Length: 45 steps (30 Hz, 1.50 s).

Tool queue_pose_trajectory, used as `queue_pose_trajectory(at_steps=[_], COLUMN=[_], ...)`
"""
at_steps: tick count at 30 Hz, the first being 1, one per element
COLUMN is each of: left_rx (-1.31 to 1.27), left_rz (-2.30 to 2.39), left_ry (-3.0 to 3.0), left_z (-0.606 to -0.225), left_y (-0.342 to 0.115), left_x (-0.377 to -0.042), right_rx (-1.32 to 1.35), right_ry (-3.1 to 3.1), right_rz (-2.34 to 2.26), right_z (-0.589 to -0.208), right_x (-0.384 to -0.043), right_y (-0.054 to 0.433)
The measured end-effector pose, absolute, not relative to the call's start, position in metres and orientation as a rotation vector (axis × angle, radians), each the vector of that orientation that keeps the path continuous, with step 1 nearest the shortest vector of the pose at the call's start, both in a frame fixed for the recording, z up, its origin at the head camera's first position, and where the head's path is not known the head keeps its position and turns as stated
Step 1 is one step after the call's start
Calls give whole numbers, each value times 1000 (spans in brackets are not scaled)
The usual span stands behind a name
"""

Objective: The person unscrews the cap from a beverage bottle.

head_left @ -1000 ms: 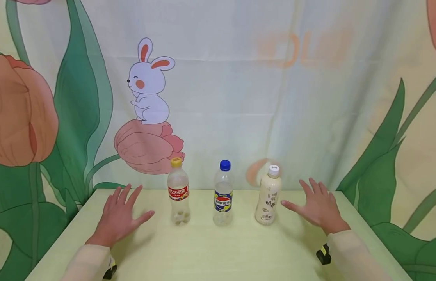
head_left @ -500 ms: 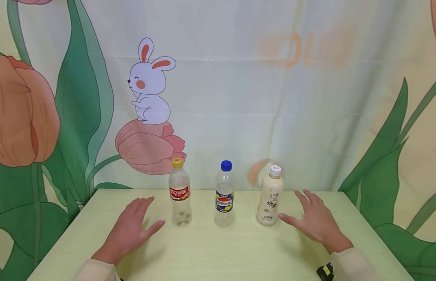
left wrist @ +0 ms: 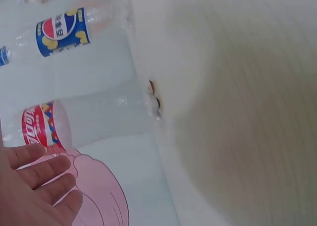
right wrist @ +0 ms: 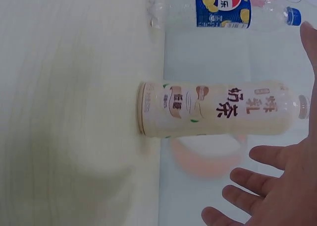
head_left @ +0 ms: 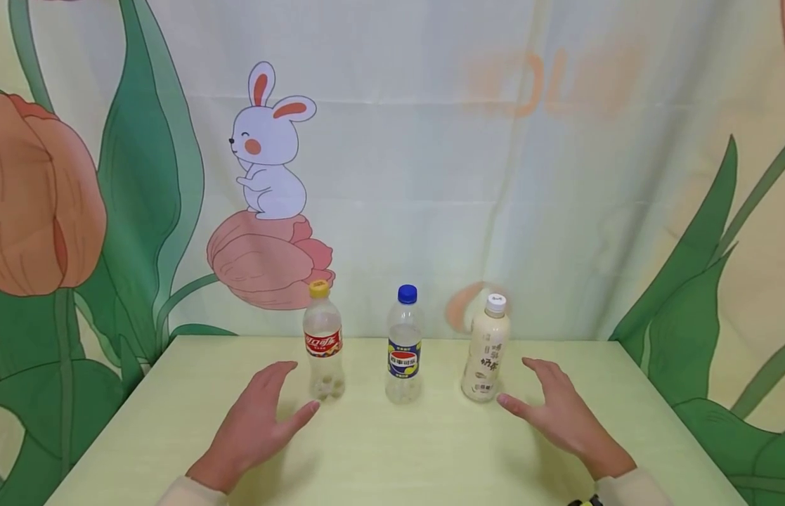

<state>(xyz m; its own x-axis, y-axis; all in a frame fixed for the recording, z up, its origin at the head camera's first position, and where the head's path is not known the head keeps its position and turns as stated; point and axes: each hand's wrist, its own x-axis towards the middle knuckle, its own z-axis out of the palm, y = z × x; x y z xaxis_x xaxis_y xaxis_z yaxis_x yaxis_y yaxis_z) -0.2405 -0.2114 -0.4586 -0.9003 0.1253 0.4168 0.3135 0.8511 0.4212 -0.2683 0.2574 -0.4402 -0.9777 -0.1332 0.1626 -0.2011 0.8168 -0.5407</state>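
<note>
Tbl, 3 btls, 2 hands, sleeves cropped

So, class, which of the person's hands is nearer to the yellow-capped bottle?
Left. The left hand is just to the left of the yellow-capped bottle; the right hand is well to its right, beyond the blue-capped bottle and beside the white-capped bottle.

- You've got 可口可乐 (Coca-Cola) on the yellow-capped soda bottle
- 百事可乐 (Pepsi) on your blue-capped soda bottle
- 奶茶 (milk tea), 低糖 (low sugar) on your white-capped milk tea bottle
</note>
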Motion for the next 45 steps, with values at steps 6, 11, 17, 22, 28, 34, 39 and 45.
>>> queue_pose_trajectory(at_steps=[6,11,17,22,28,34,39,45], left_rx=[-368,-395,-398,-391,-373,-343,-352,-396], left_rz=[-688,-702,-720,-806,-1034,-1241,-1307,-1324], left_ry=[-2610,-2603,-2619,-2618,-2604,-2584,-2523,-2487], left_z=[-456,-455,-452,-450,-444,-443,-443,-446], left_y=[-198,-187,-176,-169,-158,-148,-140,-129], left_x=[-236,-233,-230,-232,-238,-242,-246,-256], right_rx=[319,374,461,509,525,468,429,424], right_ry=[-2842,-2762,-2612,-2513,-2406,-2368,-2376,-2352], right_rz=[949,1025,1181,1316,1475,1584,1601,1624], right_z=[-439,-442,-446,-444,-438,-435,-428,-418], right_x=[-262,-258,-257,-258,-256,-258,-262,-270], right_y=[248,239,228,218,203,193,183,168])
